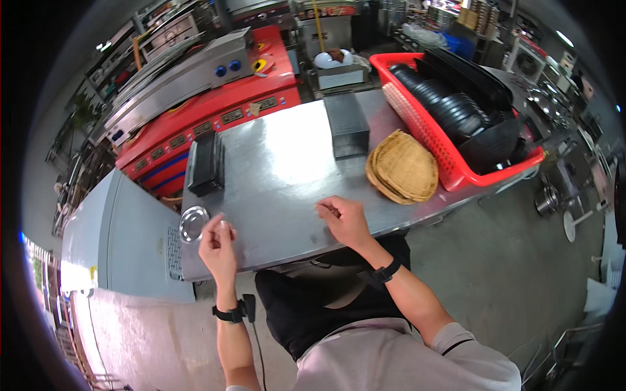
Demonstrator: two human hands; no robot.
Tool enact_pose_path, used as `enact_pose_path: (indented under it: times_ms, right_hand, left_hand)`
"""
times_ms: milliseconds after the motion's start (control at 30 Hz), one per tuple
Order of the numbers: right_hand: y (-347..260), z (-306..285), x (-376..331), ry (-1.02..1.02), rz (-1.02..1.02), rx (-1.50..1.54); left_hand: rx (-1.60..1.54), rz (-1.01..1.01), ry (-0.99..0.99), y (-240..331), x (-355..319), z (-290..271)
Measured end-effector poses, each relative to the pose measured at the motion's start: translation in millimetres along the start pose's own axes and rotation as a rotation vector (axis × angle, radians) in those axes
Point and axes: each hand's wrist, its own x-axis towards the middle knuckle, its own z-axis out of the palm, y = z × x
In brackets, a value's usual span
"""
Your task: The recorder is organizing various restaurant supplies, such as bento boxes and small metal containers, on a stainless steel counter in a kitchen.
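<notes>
Over the left end of a steel table (274, 208), my left hand (218, 244) hovers with its fingers loosely bent and apart, nothing visible in them. Right beside its fingertips lies a small round metal dish (193, 224), at the table's left edge. My right hand (343, 221) hangs above the table's near side, fingers curled in toward the thumb; I see nothing in it. Closest to that hand is a stack of round woven tan trays (402, 167). A stack of black rectangular trays (206, 163) stands beyond my left hand.
A dark rectangular stack (347, 127) sits toward the table's far side. On the right, a red plastic basket (430, 137) holds several black dishes (450, 107). A red cooking range (215, 117) borders the far left, and a pale grey cabinet (134, 234) stands against the left end.
</notes>
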Motion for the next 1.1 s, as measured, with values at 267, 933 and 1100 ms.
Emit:
enact_pose_path:
  times_ms: [267, 933, 1100]
  right_hand:
    - [-89.6, -121.2, -24.1, -0.12, -0.498, -0.301]
    - [-116.4, -401.8, 136.5, -0.242, 0.079, -1.063]
    - [-110.8, -401.2, 136.1, -0.253, 0.115, -0.862]
  left_hand:
    - [-0.139, -0.201, -0.192, -3.3, -26.7, 59.2]
    - [-0.231, -0.131, -0.267, -13.8, -32.7, 55.9]
    - [-0.214, -0.129, -0.258, -13.1, -33.3, 57.3]
